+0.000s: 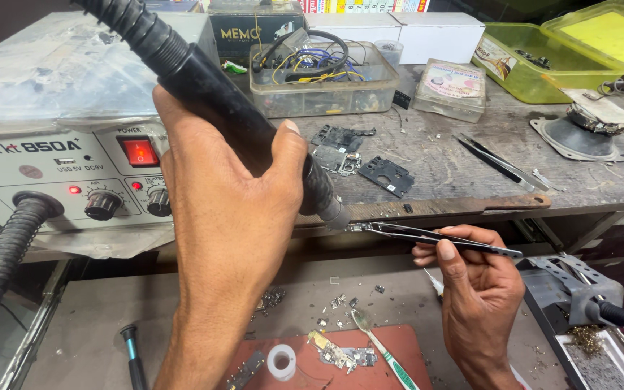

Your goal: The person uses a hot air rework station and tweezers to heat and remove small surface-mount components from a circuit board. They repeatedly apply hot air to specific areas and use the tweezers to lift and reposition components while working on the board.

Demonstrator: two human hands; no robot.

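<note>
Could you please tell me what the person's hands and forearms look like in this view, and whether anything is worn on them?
Both are bare. The left hand and its forearm show no glove, sleeve, watch or ring. The right hand is likewise ungloved, with no ring or band visible, and its short nails look plain. No sleeve edge enters the picture.

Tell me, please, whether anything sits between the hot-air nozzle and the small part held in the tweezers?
Nothing visible does. The nozzle of the handpiece in the left hand points straight at the tweezers' tip, held by the right hand, with open air between.
</note>
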